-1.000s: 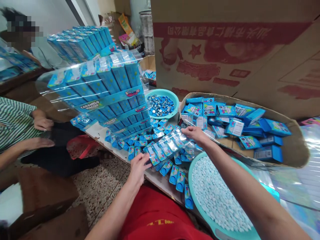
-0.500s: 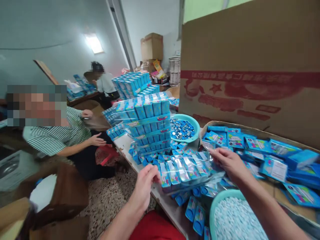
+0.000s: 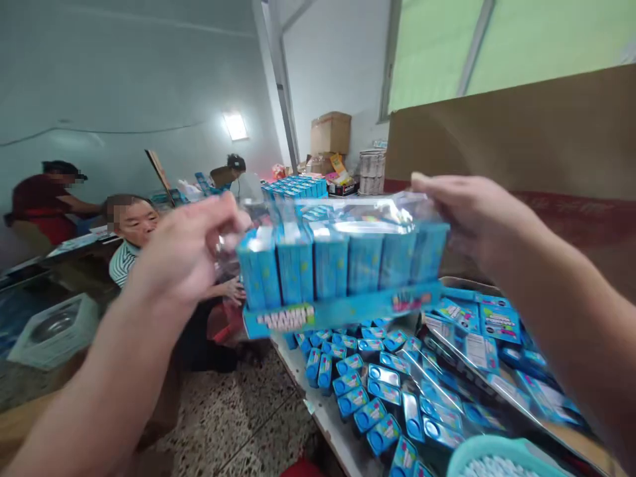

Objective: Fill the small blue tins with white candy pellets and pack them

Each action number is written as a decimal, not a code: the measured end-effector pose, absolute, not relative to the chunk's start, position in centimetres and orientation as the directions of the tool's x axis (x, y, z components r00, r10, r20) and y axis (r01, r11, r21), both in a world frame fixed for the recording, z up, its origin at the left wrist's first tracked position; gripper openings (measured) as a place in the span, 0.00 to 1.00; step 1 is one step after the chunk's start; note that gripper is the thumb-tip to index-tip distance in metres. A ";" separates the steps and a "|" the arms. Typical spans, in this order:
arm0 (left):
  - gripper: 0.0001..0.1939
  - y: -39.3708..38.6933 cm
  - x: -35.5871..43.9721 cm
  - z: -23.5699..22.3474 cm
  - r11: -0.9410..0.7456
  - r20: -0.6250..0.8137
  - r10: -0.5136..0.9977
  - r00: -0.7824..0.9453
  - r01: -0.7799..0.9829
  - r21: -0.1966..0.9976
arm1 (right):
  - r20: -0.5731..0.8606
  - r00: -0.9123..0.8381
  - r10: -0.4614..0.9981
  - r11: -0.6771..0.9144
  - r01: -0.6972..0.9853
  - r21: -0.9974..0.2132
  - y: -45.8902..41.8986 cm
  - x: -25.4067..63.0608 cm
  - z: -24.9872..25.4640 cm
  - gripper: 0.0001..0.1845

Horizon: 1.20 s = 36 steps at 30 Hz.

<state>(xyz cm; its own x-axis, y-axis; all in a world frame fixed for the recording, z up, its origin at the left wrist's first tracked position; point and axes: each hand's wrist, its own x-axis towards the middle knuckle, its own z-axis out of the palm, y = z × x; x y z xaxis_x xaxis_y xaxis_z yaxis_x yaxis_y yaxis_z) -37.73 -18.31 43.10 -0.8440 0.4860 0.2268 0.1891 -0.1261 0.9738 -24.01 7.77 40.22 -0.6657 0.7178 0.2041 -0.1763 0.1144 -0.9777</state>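
Left hand (image 3: 186, 242) and right hand (image 3: 472, 205), fingers nearly closed, are pinching the clear film of the bagged tray (image 3: 342, 278), which is hanging over small blue boxes (image 3: 382, 391); thin film could be slipping or tearing, spilling packs

From where I stand, the only camera sits on the person's head, facing forward and down; left hand (image 3: 181, 248) and right hand (image 3: 472, 209) loom close; the table (image 3: 332, 424) lies below; the wall (image 3: 124, 79) stands far off left.

Left hand (image 3: 186, 245) blurred; basin (image 3: 458, 453) cut off below.
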 end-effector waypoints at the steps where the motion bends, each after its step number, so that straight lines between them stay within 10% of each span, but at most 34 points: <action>1: 0.14 -17.6 -38.7 44.8 -0.168 0.275 0.468 -0.840 0.221 0.961 | 0.228 -0.648 0.727 0.098 -0.231 -0.968 8.2 -25.3 42.1 0.15; 7: 0.14 -13.6 -44.9 48.3 -0.300 0.457 0.367 -0.810 0.362 0.883 | 0.312 -0.592 0.743 0.123 -0.337 -0.933 10.2 -31.8 46.8 0.10; 28: 0.12 -11.3 -54.4 40.3 -0.309 0.333 0.589 -0.736 0.176 0.935 | 0.292 -0.577 0.763 0.244 -0.162 -0.956 13.3 -39.0 40.7 0.12; 36: 0.18 -12.3 -56.4 32.7 -0.410 0.303 0.381 -0.873 0.134 0.902 | 0.109 -0.641 0.759 -0.016 -0.187 -0.982 12.4 -37.4 38.0 0.19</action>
<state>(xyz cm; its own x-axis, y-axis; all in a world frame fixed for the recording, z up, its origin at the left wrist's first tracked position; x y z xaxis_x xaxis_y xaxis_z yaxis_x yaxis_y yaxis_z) -56.43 -12.30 32.69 -0.8735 0.3813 0.3027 0.1339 -0.4095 0.9024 -37.39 12.43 37.95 -0.6414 0.7594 0.1094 -0.1870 -0.0165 -0.9822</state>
